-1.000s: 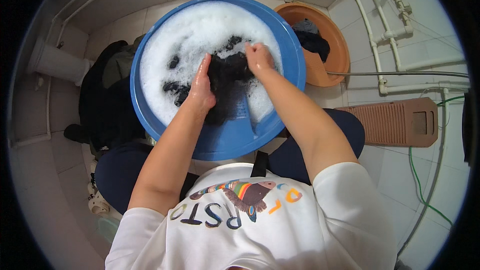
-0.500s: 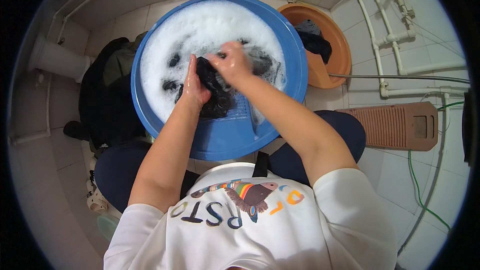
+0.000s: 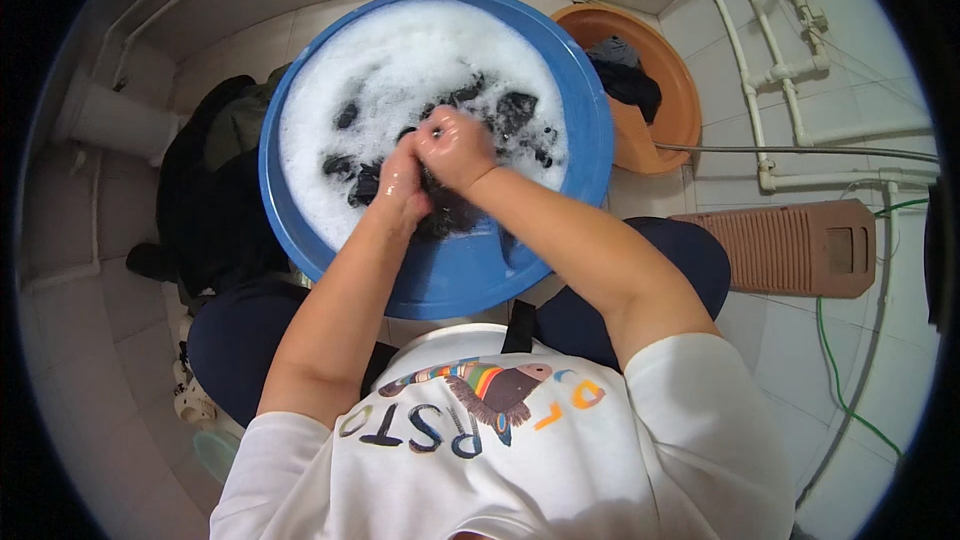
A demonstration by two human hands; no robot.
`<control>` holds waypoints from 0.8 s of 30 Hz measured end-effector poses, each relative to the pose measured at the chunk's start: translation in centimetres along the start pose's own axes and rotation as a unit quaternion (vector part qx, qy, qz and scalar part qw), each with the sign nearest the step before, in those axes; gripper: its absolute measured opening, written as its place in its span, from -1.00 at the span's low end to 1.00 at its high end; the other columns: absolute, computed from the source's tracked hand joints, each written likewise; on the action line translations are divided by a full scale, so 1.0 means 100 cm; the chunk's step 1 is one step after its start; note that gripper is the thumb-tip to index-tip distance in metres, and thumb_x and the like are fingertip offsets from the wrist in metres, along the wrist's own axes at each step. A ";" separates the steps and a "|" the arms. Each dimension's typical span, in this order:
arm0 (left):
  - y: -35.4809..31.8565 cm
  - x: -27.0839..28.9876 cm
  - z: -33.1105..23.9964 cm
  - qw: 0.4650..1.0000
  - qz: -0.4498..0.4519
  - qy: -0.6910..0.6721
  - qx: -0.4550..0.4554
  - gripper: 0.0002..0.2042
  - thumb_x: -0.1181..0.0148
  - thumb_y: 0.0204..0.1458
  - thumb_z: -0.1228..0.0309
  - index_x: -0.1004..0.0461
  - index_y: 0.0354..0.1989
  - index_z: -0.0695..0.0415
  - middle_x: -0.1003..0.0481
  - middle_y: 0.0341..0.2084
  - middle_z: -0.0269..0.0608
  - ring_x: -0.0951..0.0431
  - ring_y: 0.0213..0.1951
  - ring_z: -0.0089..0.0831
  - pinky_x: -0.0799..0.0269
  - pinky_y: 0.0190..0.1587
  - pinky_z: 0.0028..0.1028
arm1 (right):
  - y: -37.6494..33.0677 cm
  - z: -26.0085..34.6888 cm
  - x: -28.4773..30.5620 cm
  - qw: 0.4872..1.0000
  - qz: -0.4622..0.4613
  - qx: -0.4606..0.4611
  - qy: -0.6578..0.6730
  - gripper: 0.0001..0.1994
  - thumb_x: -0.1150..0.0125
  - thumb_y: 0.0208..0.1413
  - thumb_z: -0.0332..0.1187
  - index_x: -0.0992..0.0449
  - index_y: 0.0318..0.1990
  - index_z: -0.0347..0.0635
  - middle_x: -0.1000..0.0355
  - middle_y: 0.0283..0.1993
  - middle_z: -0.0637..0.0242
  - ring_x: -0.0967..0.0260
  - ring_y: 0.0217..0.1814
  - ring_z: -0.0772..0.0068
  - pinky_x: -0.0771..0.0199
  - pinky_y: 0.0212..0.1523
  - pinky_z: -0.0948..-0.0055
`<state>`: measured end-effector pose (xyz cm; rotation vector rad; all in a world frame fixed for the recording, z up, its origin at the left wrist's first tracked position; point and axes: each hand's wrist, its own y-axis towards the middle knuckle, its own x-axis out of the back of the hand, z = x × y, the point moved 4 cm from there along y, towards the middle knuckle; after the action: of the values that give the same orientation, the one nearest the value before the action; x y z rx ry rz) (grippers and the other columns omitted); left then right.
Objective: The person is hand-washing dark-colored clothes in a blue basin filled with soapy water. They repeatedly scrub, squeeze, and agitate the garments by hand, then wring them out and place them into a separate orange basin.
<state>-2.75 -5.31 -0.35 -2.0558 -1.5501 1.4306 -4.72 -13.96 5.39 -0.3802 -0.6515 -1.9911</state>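
Both of my hands meet over a large blue basin (image 3: 592, 140) full of white suds (image 3: 420, 45). My right hand (image 3: 456, 148) is balled into a fist around dark wet cloth (image 3: 440, 222). Pressed close beside it, my left hand (image 3: 402, 182) has its fingers closed on the same cloth. Most of the cloth is hidden by the hands, and its lower part hangs into the water near the basin's front. Other dark patches of fabric (image 3: 515, 112) poke through the foam around the hands.
An orange basin (image 3: 683, 90) with dark clothes (image 3: 627, 82) stands at the far right. A brown washboard (image 3: 775, 248) lies on the right, by a green hose (image 3: 832, 365). Dark clothing (image 3: 215, 200) is heaped on the left. White pipes (image 3: 750, 70) run along the wall.
My right hand has come down and left against my left hand and closed. The cloth held up between them has sunk lower. More dark fabric shows through the foam at right.
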 end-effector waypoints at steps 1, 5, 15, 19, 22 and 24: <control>0.017 0.021 -0.002 0.999 -0.021 0.009 -0.037 -0.77 -0.04 -0.02 0.33 -0.39 -0.26 0.22 -0.45 -0.36 -0.15 -0.46 -0.29 -0.32 -0.42 -0.22 -0.34 | -0.006 0.014 -0.006 0.999 0.004 0.027 0.035 -0.84 -0.11 -0.16 -0.23 -0.43 -0.58 -0.09 -0.38 -0.54 0.09 -0.36 -0.45 0.01 -0.40 -0.43 0.20; 0.005 0.012 -0.003 0.996 -0.077 0.048 0.014 -0.58 0.06 -0.02 0.07 -0.39 -0.13 0.15 -0.41 -0.16 -0.18 -0.40 -0.13 -0.28 -0.30 -0.05 -0.30 | -0.016 0.016 -0.019 0.992 0.053 0.112 0.024 -0.89 -0.11 -0.20 -0.26 -0.44 -0.57 -0.05 -0.40 -0.53 0.18 -0.38 -0.45 0.07 -0.41 -0.40 0.22; 0.029 0.023 -0.015 0.993 0.015 -0.115 -0.019 -0.66 0.05 0.07 0.15 -0.38 -0.11 0.12 -0.43 -0.15 -0.15 -0.39 -0.09 -0.21 -0.26 0.01 -0.17 | 0.032 -0.082 0.045 0.920 0.267 -0.092 -0.273 -0.44 -0.04 -0.06 0.17 -0.38 -0.20 -0.21 -0.33 -0.11 0.05 -0.26 -0.03 0.01 -0.26 -0.01 0.22; 0.042 0.038 -0.012 0.988 -0.023 -0.140 -0.065 -0.73 0.00 0.07 0.25 -0.36 -0.13 0.12 -0.43 -0.20 -0.13 -0.40 -0.11 -0.22 -0.28 0.00 -0.19 | 0.020 -0.139 0.034 0.768 0.498 -0.177 -0.363 -0.32 -0.07 -0.11 0.18 -0.36 -0.07 -0.32 -0.29 0.00 -0.06 -0.24 0.06 0.01 -0.24 0.01 0.20; 0.038 0.036 -0.013 0.987 -0.020 -0.134 -0.087 -0.74 -0.02 0.05 0.26 -0.36 -0.14 0.12 -0.43 -0.21 -0.14 -0.41 -0.12 -0.22 -0.29 -0.01 -0.20 | 0.028 -0.126 0.042 0.869 0.314 -0.223 -0.312 -0.47 -0.20 -0.15 -0.02 -0.39 -0.12 -0.27 -0.35 -0.10 -0.02 -0.32 -0.06 0.02 -0.31 -0.07 0.23; 0.034 0.030 -0.015 0.987 0.010 -0.143 -0.074 -0.74 -0.02 0.06 0.24 -0.36 -0.16 0.13 -0.43 -0.21 -0.14 -0.41 -0.13 -0.22 -0.31 -0.02 -0.22 | 0.031 -0.083 0.037 0.946 0.145 -0.140 -0.252 -0.56 -0.22 -0.22 -0.16 -0.40 -0.17 -0.21 -0.38 -0.20 0.04 -0.35 -0.14 0.02 -0.34 -0.11 0.24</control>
<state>0.48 -3.78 -3.50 -2.0208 -1.7988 1.7286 -3.76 -22.67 1.47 -1.1207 -0.5797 -1.7068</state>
